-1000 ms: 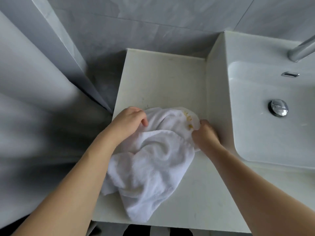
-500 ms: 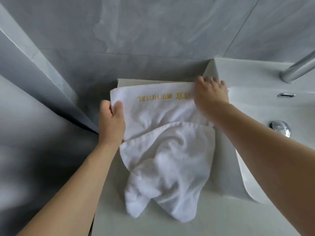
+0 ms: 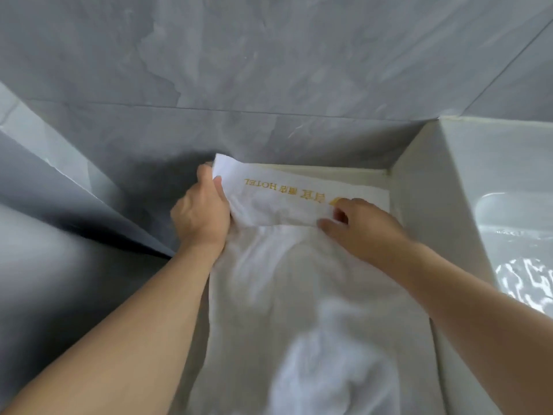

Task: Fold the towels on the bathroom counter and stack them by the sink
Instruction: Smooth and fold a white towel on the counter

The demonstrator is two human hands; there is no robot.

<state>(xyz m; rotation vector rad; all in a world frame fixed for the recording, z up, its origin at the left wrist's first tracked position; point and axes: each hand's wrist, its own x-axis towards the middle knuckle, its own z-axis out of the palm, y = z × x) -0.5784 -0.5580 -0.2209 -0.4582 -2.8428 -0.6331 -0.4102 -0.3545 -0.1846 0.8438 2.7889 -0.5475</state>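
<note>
Landmark: the sink (image 3: 508,187), a white raised block at the right of the view; all places below are given relative to it.
Towel (image 3: 299,295): white, spread lengthwise on the counter (image 3: 338,169) just left of the sink's side wall. Its far end lies close to the grey tiled wall (image 3: 269,70) behind the counter. Its near end is bunched and blurred, so the folds there cannot be made out.
Towel marking: a band of gold lettering (image 3: 287,190) runs across the far end, seen upside down; the word HOTEL is legible, the characters beside it are not.
Towel fold: a crosswise edge shows just below the lettering, where the lettered strip lies over the rest of the cloth.
Left hand (image 3: 203,214): at the towel's far corner on the side away from the sink. Thumb on top of the cloth, fingers curled under and behind the edge, so it grips that corner. Back of the hand faces the camera; the corner is lifted slightly off the counter.
Left arm: bare forearm, running from lower left of the view up to the corner, wrist roughly straight.
Right hand (image 3: 368,226): on the towel nearer the sink, at the end of the lettering. Fingers bent, thumb pointing away from the sink along the fold edge; it appears to pinch the cloth there, though the fingertips are partly hidden.
Right arm: bare forearm, entering from lower right and crossing over the towel's sink-side edge.
Sink basin: glossy reflections show at the far right; the towel does not reach into it.
</note>
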